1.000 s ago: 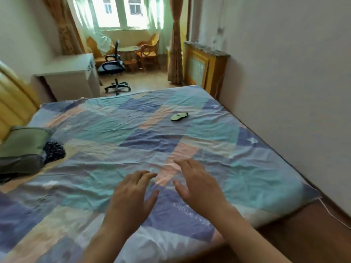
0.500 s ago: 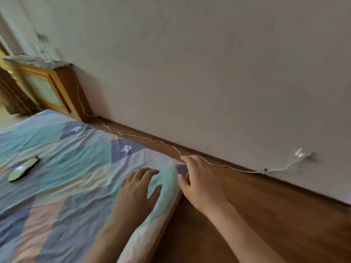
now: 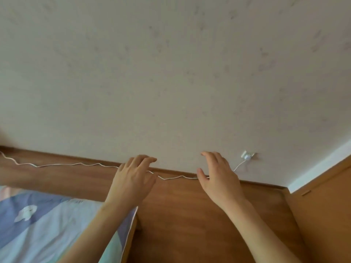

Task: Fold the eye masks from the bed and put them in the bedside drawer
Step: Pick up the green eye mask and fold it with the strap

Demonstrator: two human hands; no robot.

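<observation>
Eye masks are nowhere to be seen from where the person faces at this moment, so their look, their long axis and which way they lie from either hand cannot be told. The bedside drawer is not visible either. What shows is the wall (image 3: 171, 73), a strip of wooden floor (image 3: 190, 215) at its foot, and only a corner of the bed (image 3: 47, 224) at the lower left, with a sheet patterned in blue and pale green.

Both hands are raised, palms down, with nothing in them. The left hand (image 3: 133, 179) has a loose, open grip, fingers slightly curled, and hangs above the bed's corner and edge. The right hand (image 3: 218, 175) is spread open too, over bare floor, well apart from the bed.

A thin white cable (image 3: 57, 165) runs along the skirting to a wall plug (image 3: 247, 155) just beside the right hand; neither hand appears to hold it.

My guess is that the left hand is the nearer one to anything lying on the bed, and that the person must face the bed before any mask can be reached or folded. No folding looks done yet.
</observation>
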